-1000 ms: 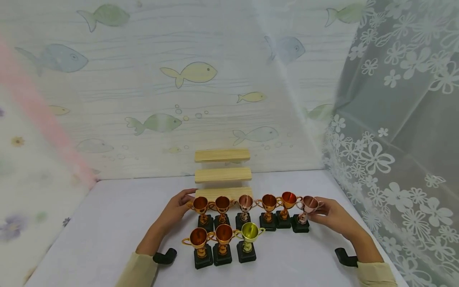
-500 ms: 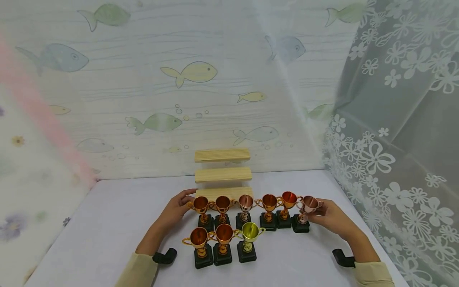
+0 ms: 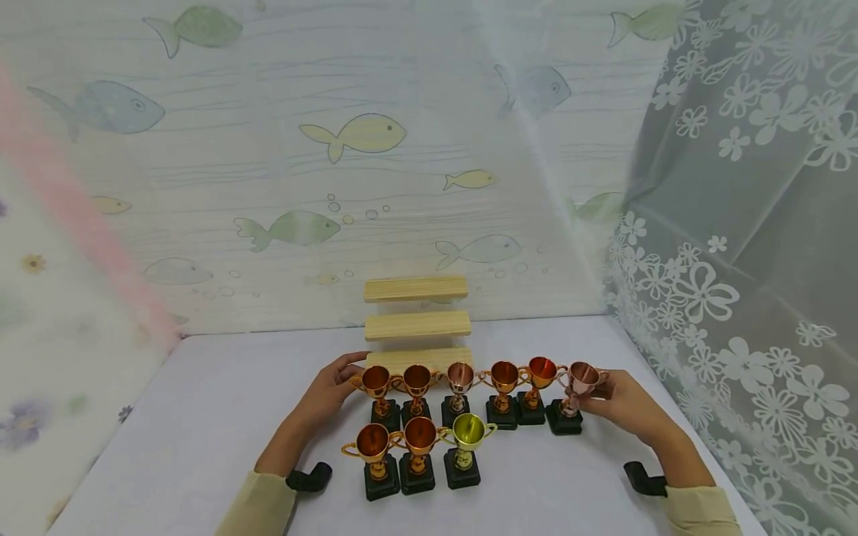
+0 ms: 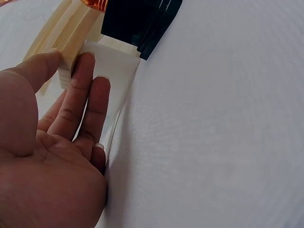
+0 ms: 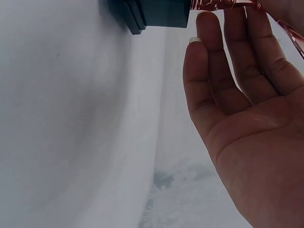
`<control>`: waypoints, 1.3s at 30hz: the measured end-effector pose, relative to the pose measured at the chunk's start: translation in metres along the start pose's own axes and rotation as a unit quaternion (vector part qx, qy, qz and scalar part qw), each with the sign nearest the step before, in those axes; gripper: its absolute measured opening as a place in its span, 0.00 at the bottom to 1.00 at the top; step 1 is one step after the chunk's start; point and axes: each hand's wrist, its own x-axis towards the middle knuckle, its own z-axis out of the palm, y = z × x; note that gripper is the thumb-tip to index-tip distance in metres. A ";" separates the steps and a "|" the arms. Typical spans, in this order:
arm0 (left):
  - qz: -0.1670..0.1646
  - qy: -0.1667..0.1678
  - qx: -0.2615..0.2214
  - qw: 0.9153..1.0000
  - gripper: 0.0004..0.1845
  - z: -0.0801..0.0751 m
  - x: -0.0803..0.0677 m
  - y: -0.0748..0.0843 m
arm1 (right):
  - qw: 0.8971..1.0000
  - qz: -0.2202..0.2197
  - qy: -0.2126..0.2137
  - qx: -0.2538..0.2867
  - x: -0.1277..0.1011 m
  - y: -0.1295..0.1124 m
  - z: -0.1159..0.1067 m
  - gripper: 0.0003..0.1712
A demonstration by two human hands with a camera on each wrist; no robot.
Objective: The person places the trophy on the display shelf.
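Your right hand (image 3: 620,406) sits at the right end of the back row of small trophies, its fingers (image 5: 237,57) fairly straight and reaching up to the pink trophy (image 3: 578,387); your fingertips touch the cup, though I cannot tell whether your thumb closes on it. That pink trophy stands upright on its black base on the white surface (image 3: 201,417), last in a row of six, just beside the red-orange trophy (image 3: 539,376). Your left hand (image 3: 331,391) rests at the other end of that row, next to the leftmost gold trophy (image 3: 375,387). The wrist view shows its fingers (image 4: 95,90) straight and laid flat against the end of the lowest wooden step (image 4: 109,61), with the thumb along the side; it pinches nothing. The wooden step rack (image 3: 415,320) rises in three tiers behind the row, against the fish-patterned wall. In front stand three more trophies, the rightmost one yellow-green (image 3: 465,439), all upright and close together. A flowered lace curtain (image 3: 751,223) hangs at your right
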 end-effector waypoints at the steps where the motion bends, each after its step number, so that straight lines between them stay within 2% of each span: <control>1: -0.001 0.000 0.002 1.000 0.28 0.000 0.000 0.000 | 1.000 -0.001 0.001 -0.004 0.000 0.000 -0.001 0.19; 14: 0.001 0.006 0.007 1.000 0.27 0.001 0.002 -0.007 | 0.999 0.000 0.046 -0.017 -0.007 -0.007 -0.018 0.15; 19: 0.003 0.008 0.004 1.000 0.26 0.002 0.002 -0.007 | 0.998 -0.012 0.054 -0.030 -0.004 -0.011 -0.023 0.15; 26: 0.005 0.007 0.002 1.000 0.27 0.001 0.003 -0.007 | 0.994 -0.008 0.062 -0.090 0.013 -0.030 -0.035 0.15; 33: 0.004 0.006 0.001 1.000 0.27 0.000 0.003 -0.007 | 0.993 -0.017 0.040 -0.112 0.033 -0.057 -0.050 0.15; 39: -0.008 0.007 0.005 1.000 0.27 0.000 0.002 -0.003 | 0.988 -0.023 0.041 -0.147 0.050 -0.081 -0.058 0.16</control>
